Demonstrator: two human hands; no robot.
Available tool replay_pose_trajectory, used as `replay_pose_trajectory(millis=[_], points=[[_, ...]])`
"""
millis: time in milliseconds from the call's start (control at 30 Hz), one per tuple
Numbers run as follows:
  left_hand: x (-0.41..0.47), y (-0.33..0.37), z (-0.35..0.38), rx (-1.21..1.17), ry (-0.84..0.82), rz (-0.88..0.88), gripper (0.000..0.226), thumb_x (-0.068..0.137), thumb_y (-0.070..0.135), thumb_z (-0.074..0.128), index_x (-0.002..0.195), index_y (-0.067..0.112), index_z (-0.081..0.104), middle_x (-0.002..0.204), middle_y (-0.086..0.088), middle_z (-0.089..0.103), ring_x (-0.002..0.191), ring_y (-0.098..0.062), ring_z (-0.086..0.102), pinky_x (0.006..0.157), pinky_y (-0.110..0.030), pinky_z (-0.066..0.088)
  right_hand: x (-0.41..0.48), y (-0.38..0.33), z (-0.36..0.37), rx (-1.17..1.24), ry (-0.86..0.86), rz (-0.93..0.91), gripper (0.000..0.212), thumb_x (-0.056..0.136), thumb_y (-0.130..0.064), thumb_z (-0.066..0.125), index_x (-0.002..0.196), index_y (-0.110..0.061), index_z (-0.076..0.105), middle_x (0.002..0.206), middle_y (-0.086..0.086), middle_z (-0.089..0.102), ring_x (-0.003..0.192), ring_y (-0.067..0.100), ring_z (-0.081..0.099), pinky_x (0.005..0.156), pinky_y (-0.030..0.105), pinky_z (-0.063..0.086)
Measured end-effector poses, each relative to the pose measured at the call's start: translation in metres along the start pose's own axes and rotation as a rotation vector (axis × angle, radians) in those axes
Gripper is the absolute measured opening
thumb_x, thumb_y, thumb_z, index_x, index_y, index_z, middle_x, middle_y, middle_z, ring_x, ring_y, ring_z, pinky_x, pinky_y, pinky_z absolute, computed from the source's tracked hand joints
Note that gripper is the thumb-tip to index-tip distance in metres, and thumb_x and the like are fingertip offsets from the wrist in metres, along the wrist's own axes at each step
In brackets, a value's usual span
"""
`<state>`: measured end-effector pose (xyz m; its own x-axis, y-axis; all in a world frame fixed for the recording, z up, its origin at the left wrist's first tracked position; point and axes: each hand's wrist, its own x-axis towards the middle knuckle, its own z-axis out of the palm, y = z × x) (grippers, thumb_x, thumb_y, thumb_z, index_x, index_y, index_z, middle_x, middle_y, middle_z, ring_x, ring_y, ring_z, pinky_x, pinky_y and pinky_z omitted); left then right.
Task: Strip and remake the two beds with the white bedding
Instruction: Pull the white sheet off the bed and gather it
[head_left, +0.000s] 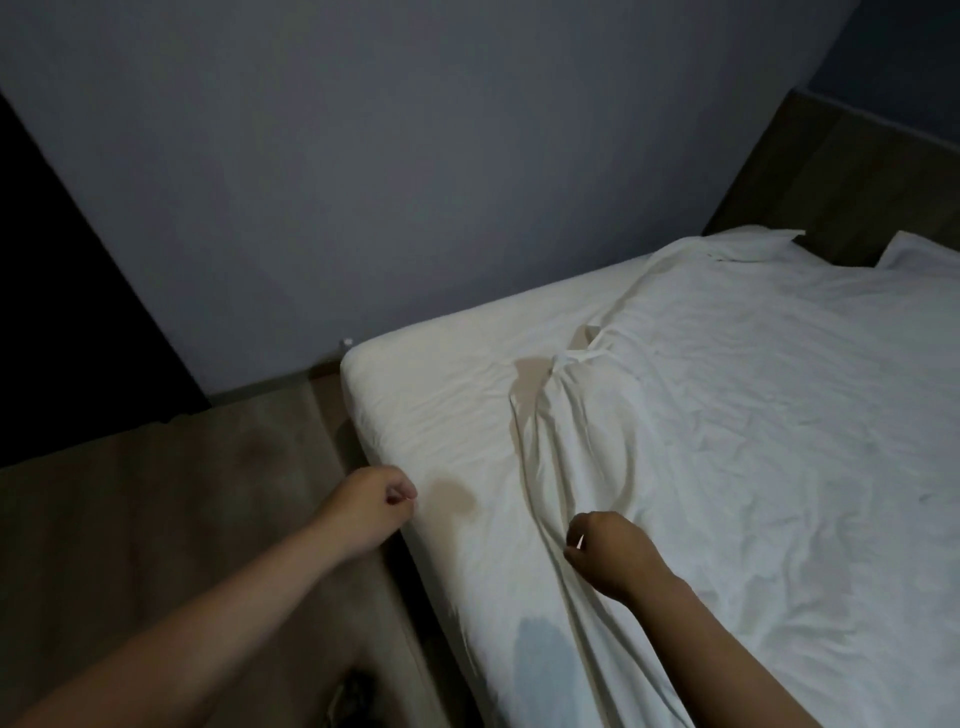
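Two hands at one bed, loose sheet bunched up

The right hand (605, 553) grips a fold of the loose sheet (753, 389) lying on the bed (415, 395). The left hand (374, 504) is curled at the bed's edge; I cannot tell if it holds cloth. Pulling one side only could bunch the sheet more. I count one bed, one loose sheet, two hands.

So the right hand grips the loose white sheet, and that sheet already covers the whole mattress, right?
No. The right hand does grip the loose white sheet, but it covers only the right part of the mattress; the left strip lies uncovered in the head view.
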<state>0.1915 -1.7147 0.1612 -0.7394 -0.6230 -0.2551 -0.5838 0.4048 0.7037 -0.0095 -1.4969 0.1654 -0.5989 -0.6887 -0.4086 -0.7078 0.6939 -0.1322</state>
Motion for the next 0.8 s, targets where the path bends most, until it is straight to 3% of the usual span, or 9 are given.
replay_pose_trajectory(millis=[167, 333, 667, 800], points=[[0.073, -0.024, -0.048, 0.039, -0.081, 0.027, 0.024, 0.082, 0.012, 0.068, 0.072, 0.031, 0.058, 0.076, 0.004, 0.065, 0.075, -0.012, 0.062, 0.066, -0.016, 0.044, 0.046, -0.039, -0.008, -0.003, -0.044, 0.094, 0.022, 0.090, -0.026, 0.050, 0.103, -0.015, 0.065, 0.103, 0.000, 0.066, 0.094, 0.017, 0.062, 0.073, 0.027, 0.046], [0.134, -0.038, -0.067, 0.074, -0.182, 0.056, 0.028, 0.081, 0.012, 0.069, 0.069, 0.034, 0.057, 0.080, 0.000, 0.067, 0.080, -0.017, 0.065, 0.073, -0.024, 0.048, 0.086, -0.059, -0.016, 0.028, -0.090, 0.185, 0.022, 0.089, -0.024, 0.051, 0.101, -0.014, 0.066, 0.103, 0.002, 0.066, 0.094, 0.019, 0.063, 0.071, 0.027, 0.046], [0.249, -0.026, -0.074, 0.139, -0.269, 0.071, 0.027, 0.082, 0.017, 0.070, 0.068, 0.036, 0.056, 0.073, 0.010, 0.062, 0.073, -0.012, 0.059, 0.070, -0.022, 0.047, 0.190, -0.044, -0.033, 0.175, -0.085, 0.286, 0.022, 0.089, -0.026, 0.052, 0.102, -0.013, 0.066, 0.103, 0.002, 0.066, 0.093, 0.019, 0.063, 0.075, 0.028, 0.049], [0.296, -0.009, -0.075, 0.246, -0.326, 0.080, 0.015, 0.084, 0.019, 0.068, 0.076, 0.028, 0.060, 0.081, 0.005, 0.064, 0.079, -0.013, 0.060, 0.075, -0.023, 0.047, 0.227, -0.027, -0.040, 0.233, -0.062, 0.326, 0.029, 0.093, -0.033, 0.052, 0.114, -0.016, 0.061, 0.113, 0.003, 0.063, 0.103, 0.019, 0.060, 0.082, 0.027, 0.047]])
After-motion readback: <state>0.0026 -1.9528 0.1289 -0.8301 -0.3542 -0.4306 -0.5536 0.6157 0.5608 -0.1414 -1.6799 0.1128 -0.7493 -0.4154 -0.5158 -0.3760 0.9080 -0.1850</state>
